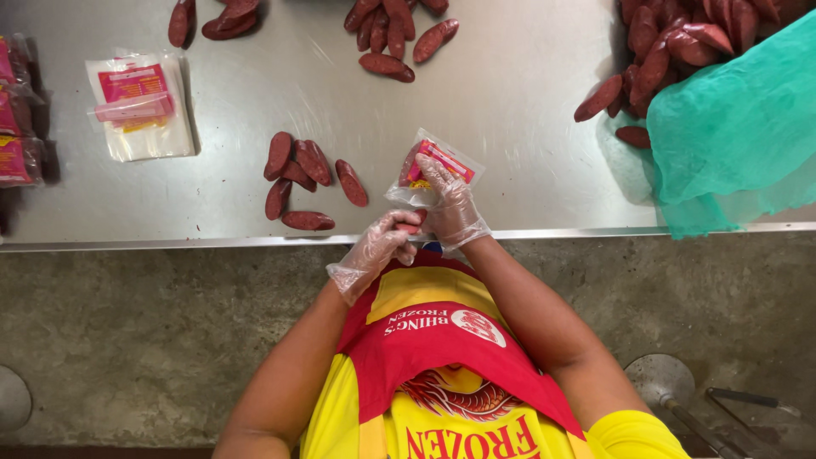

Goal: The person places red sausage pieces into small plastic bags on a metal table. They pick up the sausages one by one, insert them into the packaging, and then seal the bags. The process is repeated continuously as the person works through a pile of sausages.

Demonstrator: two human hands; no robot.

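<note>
The big shiny metal tabletop (510, 110) fills the top half of the view. Below it is a grey floor (136, 340) w/ a round metal stool (661, 380) at the right.

A green net cloth (739, 127) lies on the right end of the tabletop & hangs a bit over the front edge. Behind it, at the top right corner, is a big heap of dark red sausages (680, 42). Some sit partly under the cloth.

The person wears a yellow shirt & a red apron (442, 340). Both hands have thin clear plastic gloves on.

A stack of flat clear bags (140, 106) w/ pink & yellow labels lies at the left. Filled packs (17, 110) sit at the far left edge.

A small bunch of sausages (302, 178) lies in the middle, just left of the hands. More lie at the top middle (395, 34) & top left (212, 17).

The right hand (450, 204) is curled round one clear bag (433, 166) w/ a pink label, holding it up just over the front edge of the tabletop. Fingers lie over the front of the bag.

The left hand (387, 242) is closed, pinching one red sausage (414, 223) just under the bag. It touches the right hand. The sausage is mostly hidden by the fingers, so only a bit shows.
</note>
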